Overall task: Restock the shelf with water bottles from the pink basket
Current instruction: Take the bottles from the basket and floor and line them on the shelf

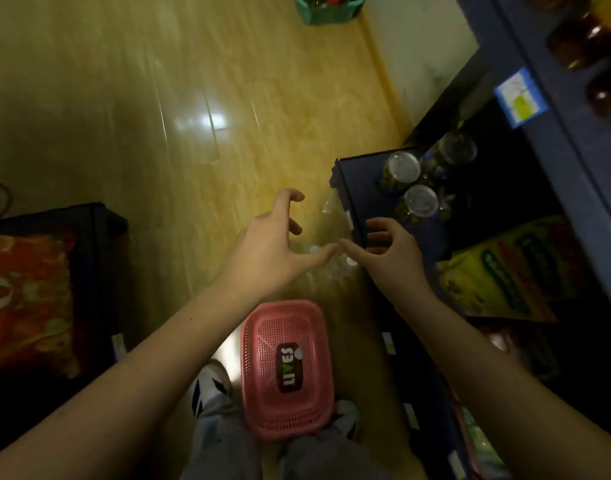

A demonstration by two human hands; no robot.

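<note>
Both sets of fingers are spread and loosely curled, grasping nothing: the left hand (273, 244) and right hand (389, 252) meet at the thumb tips over blurred clear water bottles (335, 263) (motion-smeared, count unclear). Beneath the forearms the pink basket (288, 368) sits on the wooden floor (158, 116), beside the blue shelf (359, 178) holding clear-lidded jars (402, 166).

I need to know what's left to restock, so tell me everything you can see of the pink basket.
The pink basket is a rectangular plastic tray with rounded corners and perforated walls and bottom. It sits upright on the wooden floor, between the person's shoes and beside the blue shelf. A dark label reading LIVES lies on its bottom. No bottles show inside. Neither hand touches it; both are above and beyond it.
</note>
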